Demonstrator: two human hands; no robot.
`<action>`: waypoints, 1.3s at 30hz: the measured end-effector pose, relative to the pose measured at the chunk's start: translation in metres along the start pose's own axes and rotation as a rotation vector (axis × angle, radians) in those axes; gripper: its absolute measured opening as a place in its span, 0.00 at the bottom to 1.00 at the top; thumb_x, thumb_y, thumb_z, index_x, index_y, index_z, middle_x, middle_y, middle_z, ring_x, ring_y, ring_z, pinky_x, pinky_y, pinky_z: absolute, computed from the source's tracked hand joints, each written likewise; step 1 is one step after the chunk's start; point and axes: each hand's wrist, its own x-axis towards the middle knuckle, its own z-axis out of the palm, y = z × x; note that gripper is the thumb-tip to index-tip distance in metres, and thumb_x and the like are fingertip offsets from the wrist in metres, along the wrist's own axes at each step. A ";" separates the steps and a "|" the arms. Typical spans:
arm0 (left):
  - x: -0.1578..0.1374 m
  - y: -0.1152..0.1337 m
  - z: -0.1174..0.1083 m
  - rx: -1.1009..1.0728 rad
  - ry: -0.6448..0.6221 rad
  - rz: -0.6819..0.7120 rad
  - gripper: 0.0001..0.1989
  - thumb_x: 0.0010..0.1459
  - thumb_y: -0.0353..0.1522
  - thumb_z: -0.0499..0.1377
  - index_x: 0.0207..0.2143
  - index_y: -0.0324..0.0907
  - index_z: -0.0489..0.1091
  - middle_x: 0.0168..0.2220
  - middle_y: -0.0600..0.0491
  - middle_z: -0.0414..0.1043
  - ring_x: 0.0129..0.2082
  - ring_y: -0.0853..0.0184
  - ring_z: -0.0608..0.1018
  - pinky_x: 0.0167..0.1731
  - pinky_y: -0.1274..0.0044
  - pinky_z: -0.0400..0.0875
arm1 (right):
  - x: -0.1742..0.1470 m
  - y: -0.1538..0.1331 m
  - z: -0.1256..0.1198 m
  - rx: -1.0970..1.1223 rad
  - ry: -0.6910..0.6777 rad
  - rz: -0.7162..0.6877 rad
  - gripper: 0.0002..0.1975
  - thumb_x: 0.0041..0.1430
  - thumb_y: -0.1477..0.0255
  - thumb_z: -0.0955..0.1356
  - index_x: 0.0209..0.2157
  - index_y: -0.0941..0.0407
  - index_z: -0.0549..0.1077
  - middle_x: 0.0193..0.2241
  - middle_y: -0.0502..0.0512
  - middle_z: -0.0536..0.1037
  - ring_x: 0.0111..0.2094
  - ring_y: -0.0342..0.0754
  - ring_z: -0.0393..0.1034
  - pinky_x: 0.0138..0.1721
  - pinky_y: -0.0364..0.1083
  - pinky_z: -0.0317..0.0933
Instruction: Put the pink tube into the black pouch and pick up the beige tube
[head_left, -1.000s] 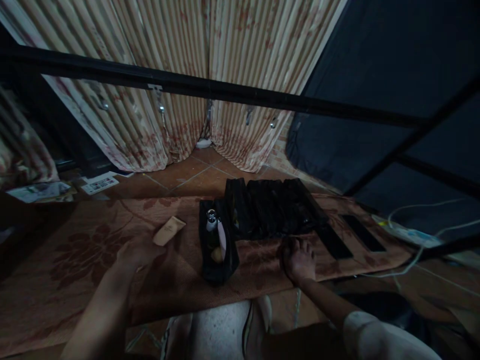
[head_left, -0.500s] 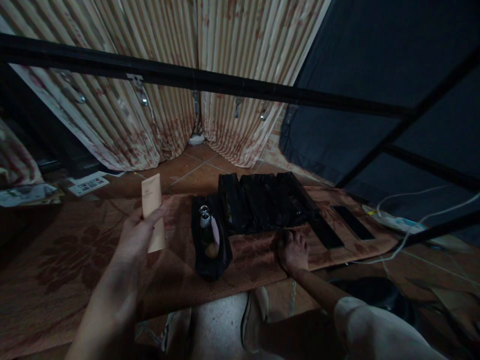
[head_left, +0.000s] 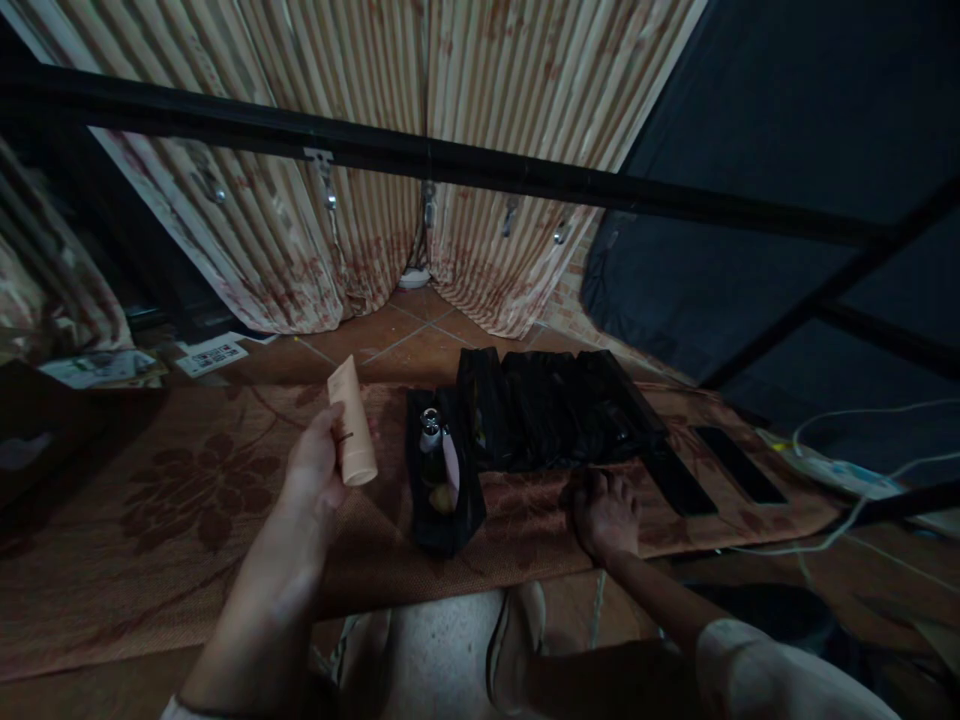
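My left hand [head_left: 319, 460] is closed around a beige squeeze tube [head_left: 354, 425], held above the cloth with its cap end low and its flat end up. To the right of the tube stands an open black pouch [head_left: 448, 470]. Inside it I see a bottle with a shiny silver top [head_left: 430, 425], a pale pink item [head_left: 451, 460] and a small yellowish object [head_left: 442, 497]. My right hand [head_left: 609, 512] rests on the cloth with fingers spread, holding nothing, in front of a row of black pouches [head_left: 551, 410].
A patterned brown cloth [head_left: 240, 540] covers the low surface. Two flat black panels [head_left: 739, 463] lie at the right, near a white cable [head_left: 832, 540]. A dark metal bar [head_left: 480, 165] crosses before striped curtains [head_left: 360, 80]. Printed papers [head_left: 212, 355] lie back left.
My left hand has turned the tube, so its cap end now points toward me and its flat end tilts left. The view has shifted slightly left; my right hand stays on the cloth.
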 end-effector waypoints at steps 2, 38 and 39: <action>0.000 0.001 0.001 -0.131 -0.026 -0.047 0.08 0.55 0.32 0.56 0.37 0.39 0.69 0.21 0.54 0.70 0.18 0.70 0.73 0.20 0.79 0.71 | 0.000 0.000 0.001 -0.002 0.001 0.001 0.23 0.65 0.64 0.54 0.54 0.60 0.65 0.51 0.66 0.66 0.53 0.61 0.58 0.51 0.56 0.53; -0.002 -0.017 0.007 -0.059 -0.092 -0.058 0.09 0.40 0.29 0.63 0.29 0.36 0.72 0.23 0.51 0.74 0.22 0.70 0.75 0.25 0.80 0.68 | -0.001 0.008 0.008 -0.024 0.018 -0.024 0.25 0.65 0.62 0.53 0.53 0.62 0.65 0.49 0.68 0.67 0.53 0.64 0.58 0.50 0.58 0.54; -0.003 -0.016 0.007 -0.066 -0.091 -0.058 0.10 0.40 0.29 0.63 0.29 0.37 0.72 0.23 0.51 0.74 0.23 0.70 0.75 0.25 0.80 0.68 | 0.000 0.008 0.008 -0.021 0.017 -0.025 0.25 0.64 0.61 0.53 0.53 0.62 0.65 0.49 0.68 0.67 0.54 0.64 0.58 0.50 0.58 0.54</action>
